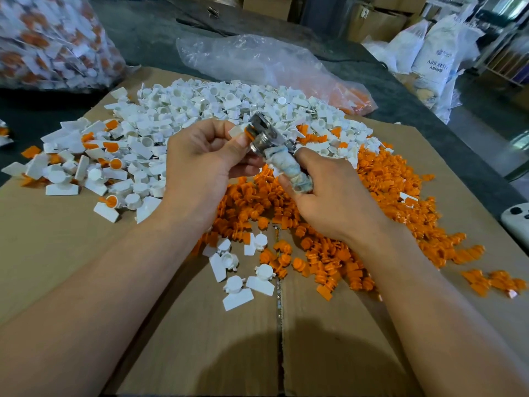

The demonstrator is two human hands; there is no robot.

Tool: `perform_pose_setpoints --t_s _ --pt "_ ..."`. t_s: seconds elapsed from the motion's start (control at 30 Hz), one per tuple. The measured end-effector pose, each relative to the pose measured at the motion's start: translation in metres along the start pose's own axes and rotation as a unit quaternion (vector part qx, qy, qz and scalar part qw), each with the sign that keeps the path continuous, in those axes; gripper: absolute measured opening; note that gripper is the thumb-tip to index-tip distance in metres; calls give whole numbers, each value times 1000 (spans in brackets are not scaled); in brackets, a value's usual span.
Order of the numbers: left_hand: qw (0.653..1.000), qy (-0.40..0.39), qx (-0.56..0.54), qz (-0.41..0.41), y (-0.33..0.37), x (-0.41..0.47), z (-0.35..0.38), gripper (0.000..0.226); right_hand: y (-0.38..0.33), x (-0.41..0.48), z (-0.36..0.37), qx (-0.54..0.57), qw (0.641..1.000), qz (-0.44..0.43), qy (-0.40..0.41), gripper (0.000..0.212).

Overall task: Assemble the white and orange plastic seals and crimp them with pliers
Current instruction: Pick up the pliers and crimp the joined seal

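Seal (pixel 239 131) in white plastic with an orange insert is being pinched between the thumb and forefinger of the left hand (pixel 206 161), raised above the middle of the work surface. The other fingers of that hand are curling in toward the palm. The right hand (pixel 329 202) is gripping the pliers (pixel 282 160), its fingers wrapping round a handle bound in grubby cloth or tape. The metal head of the pliers is pointing up and to the left and is meeting the seal at its orange part; whether the jaws are closing on it cannot be told. Both bare forearms are reaching in from the bottom edge.

Beneath the hands, a flattened cardboard sheet (pixel 86 253) is covering the table. A heap of white pieces (pixel 229 101) is lying at its far side, and a heap of orange pieces (pixel 380 196) is spreading to the right and under the hands. To the left, assembled seals (pixel 111 146), white with orange showing, are lying scattered. Behind the heaps, a clear bag (pixel 257 58) is lying crumpled, with some orange parts at its right end. A large bag of finished seals (pixel 43 38) is sitting at the far left corner.
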State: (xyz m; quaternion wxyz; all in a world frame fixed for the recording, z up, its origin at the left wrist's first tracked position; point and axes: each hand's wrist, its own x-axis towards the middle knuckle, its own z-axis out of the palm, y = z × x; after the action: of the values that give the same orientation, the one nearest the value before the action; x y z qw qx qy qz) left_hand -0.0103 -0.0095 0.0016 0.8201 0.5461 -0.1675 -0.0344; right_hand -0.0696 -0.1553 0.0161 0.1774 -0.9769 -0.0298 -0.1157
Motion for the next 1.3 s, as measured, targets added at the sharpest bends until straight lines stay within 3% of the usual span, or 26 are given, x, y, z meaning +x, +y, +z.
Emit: perform_pose_setpoints --t_s 1.3 --pt "999 40 15 -19 -3 1 0 22 -2 3 7 -21 1000 7 -12 14"
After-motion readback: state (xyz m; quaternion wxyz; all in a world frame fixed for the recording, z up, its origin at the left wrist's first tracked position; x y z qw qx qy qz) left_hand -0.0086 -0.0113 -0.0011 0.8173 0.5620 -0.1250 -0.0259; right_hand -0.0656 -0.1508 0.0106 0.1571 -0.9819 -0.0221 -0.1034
